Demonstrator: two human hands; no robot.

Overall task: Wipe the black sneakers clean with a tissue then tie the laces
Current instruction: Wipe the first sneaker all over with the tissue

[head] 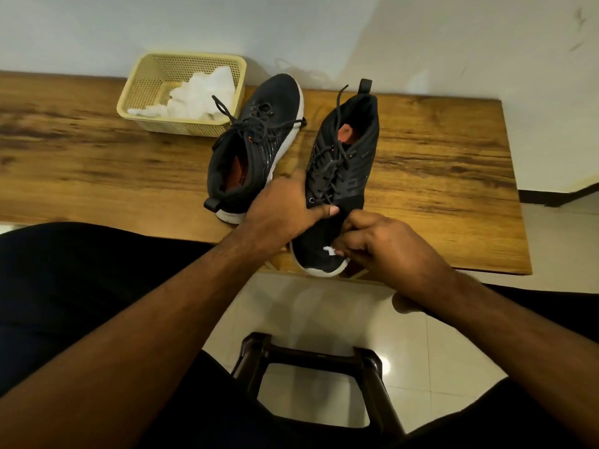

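From the head camera, two black sneakers with white soles lie on a wooden tabletop (97, 150) set against a pale wall. The far sneaker (256, 147) rests flat, toe toward the wall and heel toward the person, its orange insole showing and its laces (256, 119) loose across the tongue. The near sneaker (343, 163) points the other way — toe toward the person, reaching the tabletop's front edge, heel tab toward the wall — and its laces are untied too, one end sticking up past the collar.

The left hand (285, 209) holds the near sneaker at its left side, thumb laid across the upper just below the lowest eyelets, fingers curled round the side. The right hand (385, 244) has its fingers bunched on a small white tissue (330, 251), which is pressed against the black toe cap; only a scrap of the tissue shows past the fingertips.

Behind the far sneaker, near the wall, sits a cream perforated plastic basket (139, 92) holding crumpled white tissues (197, 95) — it stands just beside that sneaker's toe. Below the tabletop is glossy tiled floor (324, 306) and the dark frame of a stool (311, 354), with the person's dark-clothed legs to either side.
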